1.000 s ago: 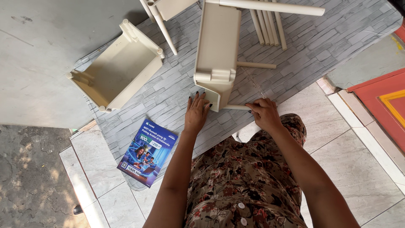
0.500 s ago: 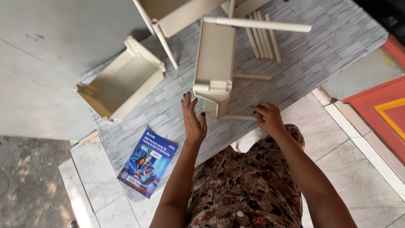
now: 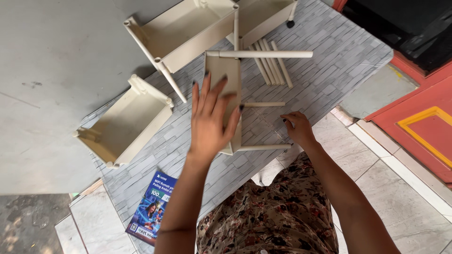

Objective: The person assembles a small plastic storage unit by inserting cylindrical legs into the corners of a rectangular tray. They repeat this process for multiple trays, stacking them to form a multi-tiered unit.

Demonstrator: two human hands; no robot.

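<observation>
The left hand (image 3: 210, 117) lies fingers spread over the cream plastic shelf tray (image 3: 225, 75) standing on edge at the mat's middle — pressing, not gripping. At its three o'clock the right hand (image 3: 297, 128) curls loosely by a cream tube (image 3: 263, 147) jutting from the tray. Loose tubes (image 3: 273, 66) lie at one o'clock, another tray (image 3: 127, 122) at nine — a leaflet (image 3: 153, 208) at seven, all on the grey brick-patterned mat (image 3: 329, 56).

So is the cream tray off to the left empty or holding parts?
Empty. The cream tray lies on the grey mat with its open side in view, and only bare inner walls show.
</observation>
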